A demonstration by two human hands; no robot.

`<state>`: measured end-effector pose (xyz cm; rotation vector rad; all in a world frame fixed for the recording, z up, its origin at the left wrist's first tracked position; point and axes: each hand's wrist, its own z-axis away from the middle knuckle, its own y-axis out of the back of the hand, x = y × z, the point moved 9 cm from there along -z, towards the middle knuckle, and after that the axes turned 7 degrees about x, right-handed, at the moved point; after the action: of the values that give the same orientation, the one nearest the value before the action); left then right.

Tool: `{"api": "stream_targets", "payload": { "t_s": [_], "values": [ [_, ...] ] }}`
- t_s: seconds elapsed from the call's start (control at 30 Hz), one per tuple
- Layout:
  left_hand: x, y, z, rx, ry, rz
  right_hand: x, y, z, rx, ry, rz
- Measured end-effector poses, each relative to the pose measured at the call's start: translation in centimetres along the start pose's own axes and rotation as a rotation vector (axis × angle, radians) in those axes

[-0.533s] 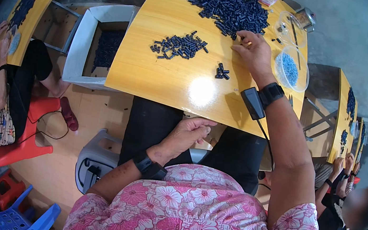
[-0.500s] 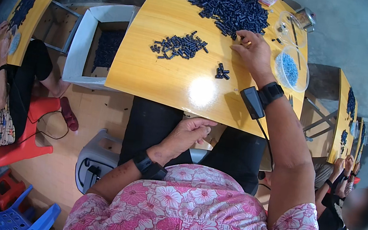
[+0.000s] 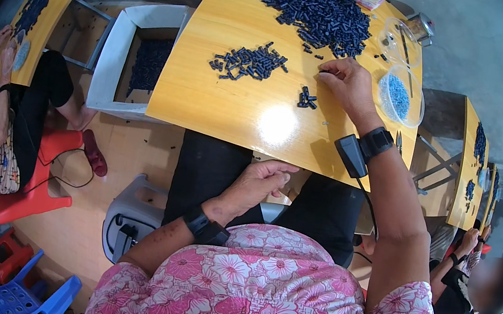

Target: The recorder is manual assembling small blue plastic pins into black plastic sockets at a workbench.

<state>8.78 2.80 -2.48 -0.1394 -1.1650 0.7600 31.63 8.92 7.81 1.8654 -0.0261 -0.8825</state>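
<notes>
My right hand is over the table between the large heap of small black tubular pieces and a small cluster of black pieces. Its thumb and fingertips are pinched together; whatever is between them is too small to make out. My left hand stays low over my lap, just off the table's near edge, its fingers curled in toward the thumb. What it holds, if anything, is hidden. Left of the right hand lies a middle-sized pile of black pieces.
On the table, a clear tub of light-blue bits stands at the right, near a clear lid and a metal cup. Left of the table is a white box with black pieces. People work at tables on both sides.
My right hand has drawn back from the edge of the large heap toward me, its fingertips closing from apart to pinched. My left hand has stayed in place.
</notes>
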Motion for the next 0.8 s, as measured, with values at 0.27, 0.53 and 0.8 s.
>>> {"api": "stream_targets", "payload": {
  "t_s": [0.27, 0.53, 0.8],
  "values": [
    [0.2, -0.1, 0.1, -0.002, -0.003, -0.005, -0.9, 0.3, -1.3, 0.087, 0.059, -0.089],
    [-0.3, 0.1, -0.2, 0.011, -0.002, 0.014, -1.6, -1.1, -2.3, 0.103, 0.139, -0.041],
    [0.0, 0.1, -0.1, 0.010, -0.017, -0.021, -2.4, -1.9, -2.5, 0.007, 0.206, 0.122]
  ]
}}
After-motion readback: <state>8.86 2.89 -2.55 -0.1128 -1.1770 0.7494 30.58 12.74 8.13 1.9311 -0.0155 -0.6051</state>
